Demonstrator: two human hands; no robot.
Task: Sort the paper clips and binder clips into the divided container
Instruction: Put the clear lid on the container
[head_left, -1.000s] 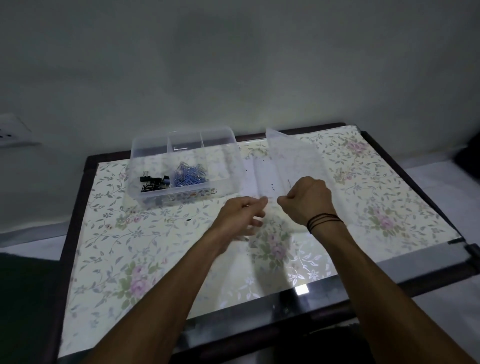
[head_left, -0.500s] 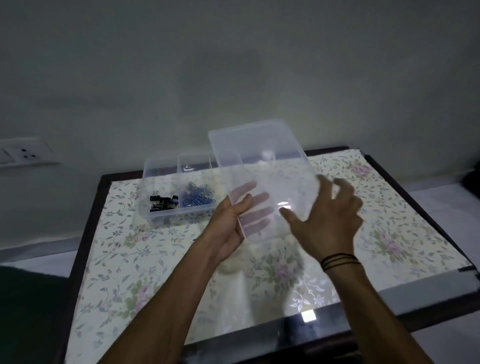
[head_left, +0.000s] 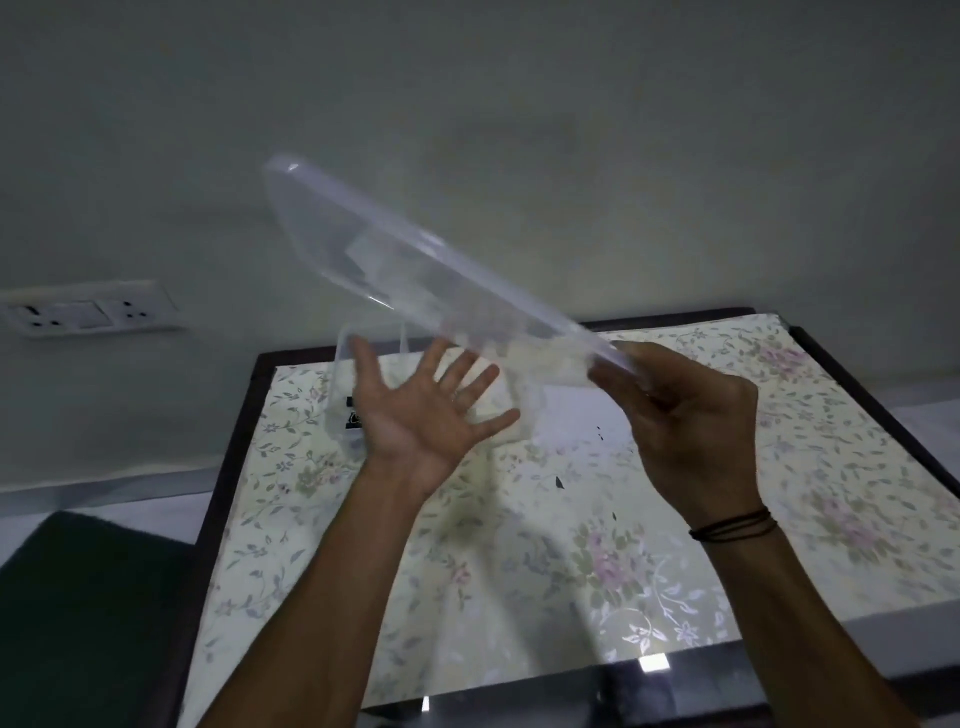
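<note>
My right hand grips the near edge of a clear plastic lid, which is raised in the air and tilted up to the left. Under the lid, my left hand is spread wide, palm up, holding nothing. It hides most of the clear divided container that stands on the table behind it. A few black binder clips show through the container's left wall. The paper clips are hidden.
The table has a floral cover under glass and a dark frame. A few small dark specks lie on the cover. A wall socket panel is at the left. Beside the table's left edge lies a dark mat.
The lid has gone from lying beside the container to being lifted high and tilted. My left hand has let go of it and spread. The camera has tilted up.
</note>
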